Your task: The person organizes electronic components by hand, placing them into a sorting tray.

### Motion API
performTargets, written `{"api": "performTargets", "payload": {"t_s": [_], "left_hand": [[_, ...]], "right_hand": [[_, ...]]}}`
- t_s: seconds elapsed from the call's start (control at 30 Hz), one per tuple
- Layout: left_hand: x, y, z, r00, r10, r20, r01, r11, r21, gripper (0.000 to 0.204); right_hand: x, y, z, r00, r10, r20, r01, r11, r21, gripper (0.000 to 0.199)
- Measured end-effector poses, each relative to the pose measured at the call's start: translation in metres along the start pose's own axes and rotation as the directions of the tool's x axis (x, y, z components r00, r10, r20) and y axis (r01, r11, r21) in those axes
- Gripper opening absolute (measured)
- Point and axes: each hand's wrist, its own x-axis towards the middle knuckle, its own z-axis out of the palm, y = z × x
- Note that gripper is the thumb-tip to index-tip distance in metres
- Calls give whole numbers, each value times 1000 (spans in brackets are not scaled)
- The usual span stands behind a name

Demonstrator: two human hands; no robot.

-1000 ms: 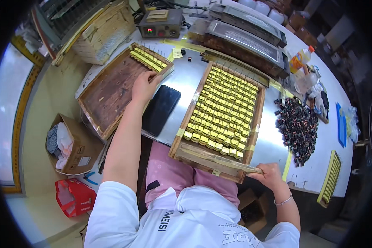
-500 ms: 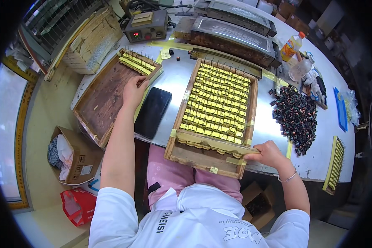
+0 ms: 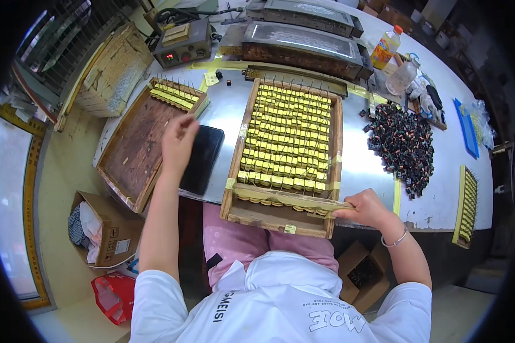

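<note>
Moving the wooden strip (image 3: 292,196) looks like the step now, right hand (image 3: 367,207) gripping its end, left hand (image 3: 179,141) loose (fingers bent), and next the strip needs holding level

Wht tbl (image 3: 445,191) + metal sheet (image 3: 353,157): wdn trays (image 3: 130,153), phone (image 3: 206,157), parts pile (image 3: 403,144).

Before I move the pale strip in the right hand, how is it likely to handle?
The pale strip is probably stiff: it shows no obvious sag. It could twist or swing, since the right hand grips it near one end. The rounded yellow pieces showing along its lower edge might snag, as they sit inside the wooden tray's walls.
</note>
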Motion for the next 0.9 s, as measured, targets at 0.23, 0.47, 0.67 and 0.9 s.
{"api": "performTargets", "payload": {"t_s": [0.23, 0.47, 0.67, 0.9], "left_hand": [[-85, 98, 35, 743, -34, 668, 44, 999, 2, 63], [-90, 133, 75, 578, 239, 780, -591, 782, 198, 73], [-103, 144, 112, 432, 150, 889, -682, 699, 214, 86], [-115, 140, 126, 498, 250, 831, -675, 713, 190, 96]], "right_hand": [[-14, 6, 12, 980, -127, -156, 101, 980, -169, 47], [-17, -26, -2, 924, -51, -379, 14, 995, -100, 40], [-13, -34, 11, 942, 51, -332, -72, 996, -51, 50], [-19, -24, 13, 923, 31, -385, -50, 998, -38, 39]]}}
